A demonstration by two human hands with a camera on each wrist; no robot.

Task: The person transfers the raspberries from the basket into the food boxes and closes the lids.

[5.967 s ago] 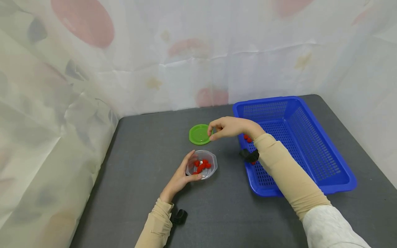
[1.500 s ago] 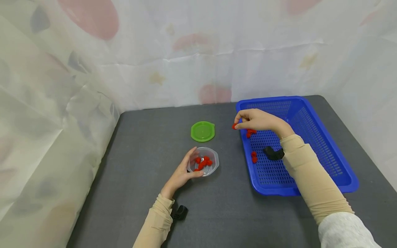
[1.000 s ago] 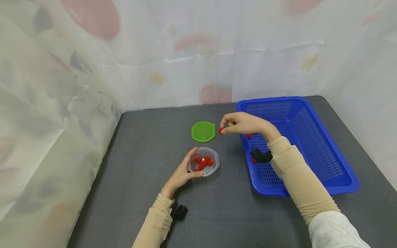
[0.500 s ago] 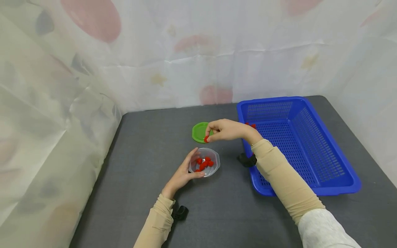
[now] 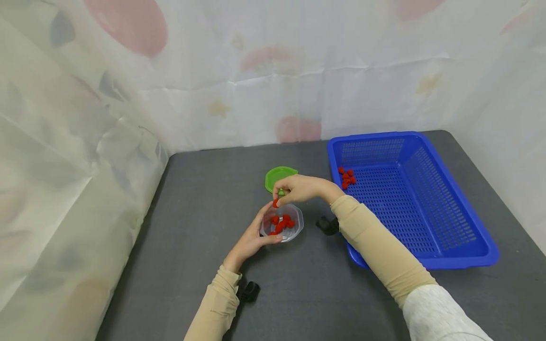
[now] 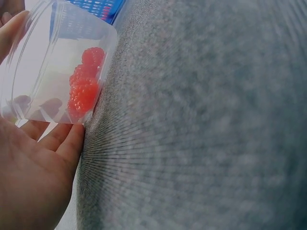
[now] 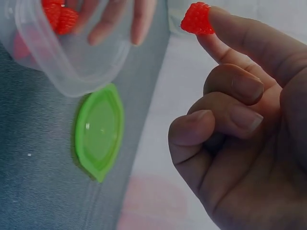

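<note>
In the head view my left hand (image 5: 249, 241) grips a small clear plastic container (image 5: 298, 225), thumb on the near side and fingers on the far side. Several red raspberries (image 6: 85, 79) lie at its bottom, seen through the wall in the left wrist view. Between thumb and index finger, my right hand (image 5: 302, 187) pinches one raspberry (image 7: 196, 19) above the container's far rim. The other fingers of that hand curl in toward the palm. A green lid (image 5: 274, 176) lies on the table just behind the container, partly covered by the right hand.
To the right stands a blue perforated basket (image 5: 465, 262), with several raspberries (image 5: 346, 178) along its left side. My right forearm crosses the basket's near left part and hides some of it. A patterned curtain (image 5: 192, 109) hangs behind the dark table (image 5: 204, 203).
The right hand has carried a raspberry left from the basket's edge, past the lid, to over the container. My left hand keeps its grip on the container in nearly the same place.
</note>
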